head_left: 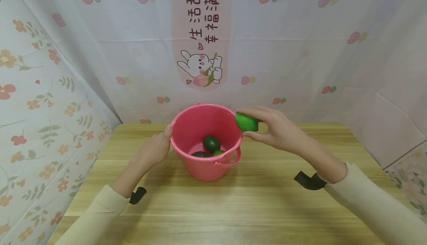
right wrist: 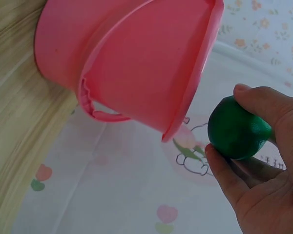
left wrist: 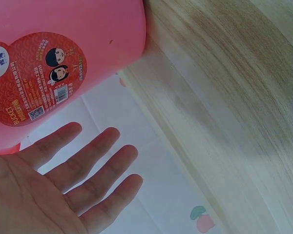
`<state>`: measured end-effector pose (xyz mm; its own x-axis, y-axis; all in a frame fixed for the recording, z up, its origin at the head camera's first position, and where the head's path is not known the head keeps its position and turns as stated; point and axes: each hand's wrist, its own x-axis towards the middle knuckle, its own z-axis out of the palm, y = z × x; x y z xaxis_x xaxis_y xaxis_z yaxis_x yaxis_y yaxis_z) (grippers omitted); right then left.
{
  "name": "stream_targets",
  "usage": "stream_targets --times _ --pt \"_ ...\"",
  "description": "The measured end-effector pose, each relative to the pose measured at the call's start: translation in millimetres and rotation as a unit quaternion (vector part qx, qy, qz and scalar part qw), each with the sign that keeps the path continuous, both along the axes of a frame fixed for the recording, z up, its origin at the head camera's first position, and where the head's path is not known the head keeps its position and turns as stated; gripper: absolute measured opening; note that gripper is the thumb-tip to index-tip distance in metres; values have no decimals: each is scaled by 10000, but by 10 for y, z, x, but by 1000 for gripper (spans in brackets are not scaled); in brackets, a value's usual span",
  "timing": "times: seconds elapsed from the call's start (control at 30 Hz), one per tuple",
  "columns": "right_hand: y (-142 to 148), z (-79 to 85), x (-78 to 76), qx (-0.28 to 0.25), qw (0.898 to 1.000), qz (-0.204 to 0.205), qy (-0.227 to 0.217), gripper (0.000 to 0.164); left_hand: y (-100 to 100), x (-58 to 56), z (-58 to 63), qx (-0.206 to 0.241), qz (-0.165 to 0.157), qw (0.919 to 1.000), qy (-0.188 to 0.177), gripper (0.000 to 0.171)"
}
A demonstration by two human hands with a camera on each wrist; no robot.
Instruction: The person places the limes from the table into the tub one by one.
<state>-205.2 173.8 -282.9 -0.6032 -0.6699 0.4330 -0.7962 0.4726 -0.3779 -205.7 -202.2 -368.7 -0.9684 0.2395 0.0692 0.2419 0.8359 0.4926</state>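
A pink bucket (head_left: 207,171) stands upright on the wooden table, its mouth tilted a little toward me. My left hand (head_left: 156,146) touches the bucket's left rim near the thumb; its four fingers (left wrist: 95,187) reach out straight and spread in the left wrist view. At the right rim, my right hand (head_left: 275,128) pinches a bright green lime-like fruit (head_left: 247,122) between thumb and fingers. The right wrist view has this fruit (right wrist: 237,129) just outside the bucket's mouth. Inside the bucket lie a dark green fruit (head_left: 211,143), a blackish one (head_left: 200,154) and a brighter green one (head_left: 218,152), partly hidden by the front rim.
The bucket's pink handle (head_left: 235,159) hangs down at the front right. Wooden table (head_left: 200,215) surface extends on both sides and in front. A printed cloth (head_left: 140,45) hangs behind the table, and a floral one (head_left: 43,126) at the left. Black straps show at both wrists.
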Motion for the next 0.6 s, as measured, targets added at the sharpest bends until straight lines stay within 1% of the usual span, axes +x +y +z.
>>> stream_targets --times 0.17,0.3,0.47,0.6 --pt "-87 25 -30 -54 9998 167 -9 69 1 3 -1 25 -2 10000 -7 77" --pt "-158 36 -51 -30 9998 170 -51 67 5 2 7 -20 25 10000 -5 78" --pt "-256 24 -77 -72 9995 272 -118 66 5 1 3 -79 87 9999 15 79" --pt "-330 16 -100 -89 9992 369 -84 65 1 7 -2 -96 117 9999 35 80"
